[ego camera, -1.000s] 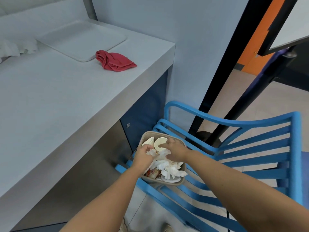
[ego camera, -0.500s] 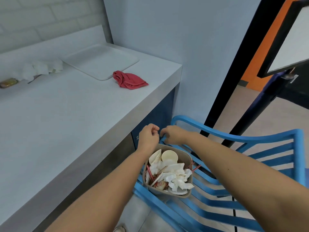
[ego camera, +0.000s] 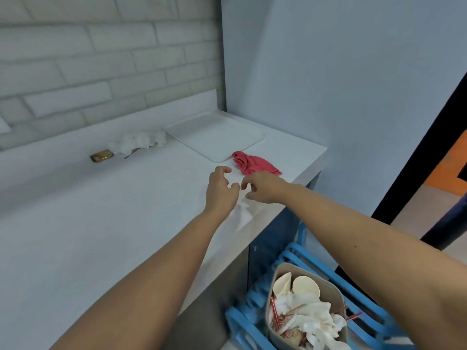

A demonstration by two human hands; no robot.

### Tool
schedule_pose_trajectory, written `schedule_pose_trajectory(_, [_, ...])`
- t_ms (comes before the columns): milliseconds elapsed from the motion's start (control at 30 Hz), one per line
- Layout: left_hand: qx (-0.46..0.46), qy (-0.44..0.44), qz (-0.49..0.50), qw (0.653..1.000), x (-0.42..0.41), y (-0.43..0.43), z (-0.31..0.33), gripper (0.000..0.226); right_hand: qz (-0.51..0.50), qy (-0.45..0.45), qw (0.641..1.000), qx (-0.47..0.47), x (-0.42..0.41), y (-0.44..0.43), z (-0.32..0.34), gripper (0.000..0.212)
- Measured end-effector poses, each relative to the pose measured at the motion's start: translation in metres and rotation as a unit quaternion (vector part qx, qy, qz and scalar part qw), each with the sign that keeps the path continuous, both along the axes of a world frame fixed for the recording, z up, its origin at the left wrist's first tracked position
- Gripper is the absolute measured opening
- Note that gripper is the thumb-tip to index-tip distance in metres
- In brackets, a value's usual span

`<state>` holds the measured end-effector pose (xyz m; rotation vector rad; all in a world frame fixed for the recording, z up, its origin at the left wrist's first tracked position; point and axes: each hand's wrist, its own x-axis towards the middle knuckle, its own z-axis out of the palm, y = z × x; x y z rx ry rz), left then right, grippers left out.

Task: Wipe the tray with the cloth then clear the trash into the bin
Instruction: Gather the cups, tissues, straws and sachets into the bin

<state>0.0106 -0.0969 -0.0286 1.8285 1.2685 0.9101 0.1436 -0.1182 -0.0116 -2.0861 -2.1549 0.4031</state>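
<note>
Red cloth [ego camera: 253,164] at counter [ego camera: 101,213] edge | left hand [ego camera: 219,192], right hand [ego camera: 264,187] hover

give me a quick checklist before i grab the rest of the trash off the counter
1. Tray bare: ok.
2. Cloth off the tray, on the counter: ok.
3. Counter free of trash: not ok, tissues and a gold wrapper lie by the back wall.
4. Left hand and right hand free: cannot tell, a blurred white scrap shows just below them.
5. Bin has room: not ok, trash is heaped near its rim.
6. Bin steady on the chair: cannot tell.
</note>
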Motion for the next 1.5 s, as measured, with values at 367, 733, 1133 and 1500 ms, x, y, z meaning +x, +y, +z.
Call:
schedule_pose_trajectory(367, [-0.039,0.059,0.080,0.994,-0.136,0.119,-0.002,0.031,0.050,-0.005,0.999,0.004,-0.104,0.107,0.019,0.030])
schedule_pose_trajectory(733, [-0.025,0.154,0.113,0.981,-0.207,0.222,-0.010,0.042,0.056,0.010,0.998,-0.029,-0.149,0.182,-0.002,0.031])
schedule_pose_trajectory(1133, [-0.019,0.235,0.147,0.961,-0.213,0.317,-0.022,0.050,0.071,0.030,0.997,-0.016,-0.149,0.271,-0.018,0.029])
schedule_pose_trajectory(1500, [0.021,0.292,0.238,0.926,-0.190,0.385,-0.038,0.065,-0.007,0.073,0.997,0.039,-0.155,0.372,-0.037,0.063])
